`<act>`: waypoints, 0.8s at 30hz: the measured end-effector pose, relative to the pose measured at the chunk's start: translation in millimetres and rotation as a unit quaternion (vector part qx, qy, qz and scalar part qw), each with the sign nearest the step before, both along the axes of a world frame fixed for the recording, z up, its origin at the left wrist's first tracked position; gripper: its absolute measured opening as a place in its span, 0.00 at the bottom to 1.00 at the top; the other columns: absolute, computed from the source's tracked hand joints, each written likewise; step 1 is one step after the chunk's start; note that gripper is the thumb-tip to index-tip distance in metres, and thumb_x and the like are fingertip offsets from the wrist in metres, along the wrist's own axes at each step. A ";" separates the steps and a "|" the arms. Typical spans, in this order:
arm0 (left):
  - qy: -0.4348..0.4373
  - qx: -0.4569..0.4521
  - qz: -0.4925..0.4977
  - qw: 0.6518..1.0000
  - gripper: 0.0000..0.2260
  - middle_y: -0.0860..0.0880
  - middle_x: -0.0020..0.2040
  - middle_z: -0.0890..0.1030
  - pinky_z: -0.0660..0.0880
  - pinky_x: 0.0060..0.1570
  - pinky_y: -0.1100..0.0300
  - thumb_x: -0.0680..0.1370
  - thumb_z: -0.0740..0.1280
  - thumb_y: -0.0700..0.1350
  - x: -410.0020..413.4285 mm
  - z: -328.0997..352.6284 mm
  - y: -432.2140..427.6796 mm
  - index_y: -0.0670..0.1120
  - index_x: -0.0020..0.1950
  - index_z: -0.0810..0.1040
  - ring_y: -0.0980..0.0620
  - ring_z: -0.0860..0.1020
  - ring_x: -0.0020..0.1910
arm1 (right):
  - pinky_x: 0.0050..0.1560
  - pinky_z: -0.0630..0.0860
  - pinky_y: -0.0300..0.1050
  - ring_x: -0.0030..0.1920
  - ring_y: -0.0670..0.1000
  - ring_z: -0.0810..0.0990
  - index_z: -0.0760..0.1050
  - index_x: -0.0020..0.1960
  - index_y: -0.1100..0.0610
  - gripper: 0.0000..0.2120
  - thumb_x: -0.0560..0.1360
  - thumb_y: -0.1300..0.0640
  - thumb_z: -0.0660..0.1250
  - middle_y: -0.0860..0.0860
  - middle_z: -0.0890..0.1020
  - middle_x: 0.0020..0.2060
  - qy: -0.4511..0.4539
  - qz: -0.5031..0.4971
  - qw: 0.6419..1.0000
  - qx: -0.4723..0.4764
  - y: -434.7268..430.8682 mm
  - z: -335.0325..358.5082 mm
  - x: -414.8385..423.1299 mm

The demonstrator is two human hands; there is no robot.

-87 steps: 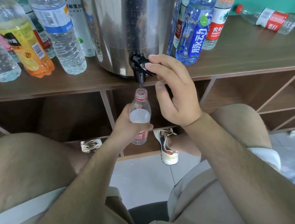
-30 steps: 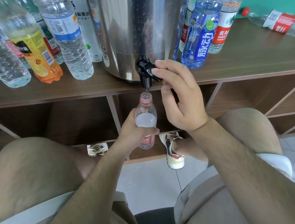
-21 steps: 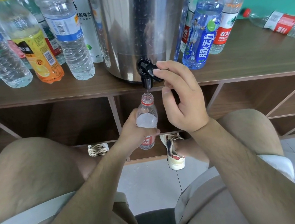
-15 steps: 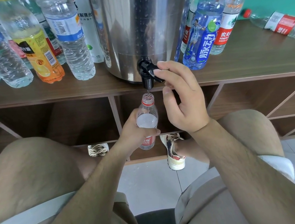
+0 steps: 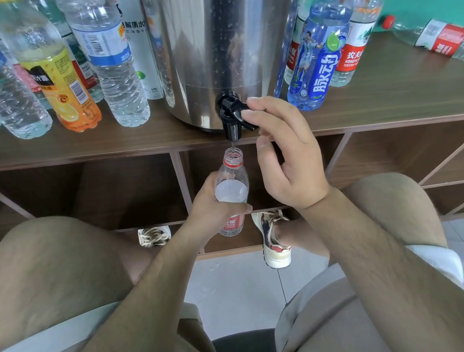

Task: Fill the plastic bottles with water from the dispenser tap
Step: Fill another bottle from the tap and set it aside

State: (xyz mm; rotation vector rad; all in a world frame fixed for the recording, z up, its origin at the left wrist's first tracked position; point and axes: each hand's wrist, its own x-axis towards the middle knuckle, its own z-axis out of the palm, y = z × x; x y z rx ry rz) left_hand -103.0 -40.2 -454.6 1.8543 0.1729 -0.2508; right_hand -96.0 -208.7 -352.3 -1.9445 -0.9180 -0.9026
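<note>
Small clear bottle (image 5: 231, 188), red neck ring, uncapped: upright below the front edge of the shelf (image 5: 396, 94), mouth directly under the black tap (image 5: 230, 123), thin stream entering. Left hand (image 5: 205, 208) wrapped round its middle. Right hand (image 5: 290, 162): curled forefinger pressing the tap lever (image 5: 239, 109), thumb beneath. Steel dispenser (image 5: 224, 31) at the front edge; standing bottles (image 5: 115, 66) flank it; one red-labelled bottle (image 5: 441, 36) lies toward the right end.

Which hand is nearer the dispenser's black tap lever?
Right. The right hand curls its index finger over the tap lever; the left hand grips the small bottle below the spout.
</note>
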 end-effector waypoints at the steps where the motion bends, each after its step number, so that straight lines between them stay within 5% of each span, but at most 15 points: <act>1: 0.000 -0.001 0.001 1.000 0.39 0.56 0.62 0.77 0.77 0.64 0.47 0.66 0.84 0.46 0.1 -0.6 0.4 0.59 0.71 0.68 0.49 0.77 0.62 | 0.65 0.76 0.62 0.69 0.56 0.76 0.76 0.69 0.60 0.20 0.79 0.70 0.60 0.59 0.77 0.69 -0.001 -0.001 1.000 0.000 0.1 0.2 0.1; 24: -0.003 0.013 -0.002 1.000 0.39 0.55 0.63 0.76 0.75 0.62 0.50 0.68 0.84 0.46 2.3 -3.8 -0.1 0.58 0.72 0.67 0.49 0.76 0.63 | 0.67 0.76 0.61 0.70 0.56 0.76 0.76 0.69 0.60 0.20 0.80 0.69 0.60 0.57 0.76 0.69 -0.002 -0.009 1.000 -0.006 0.8 0.9 -0.6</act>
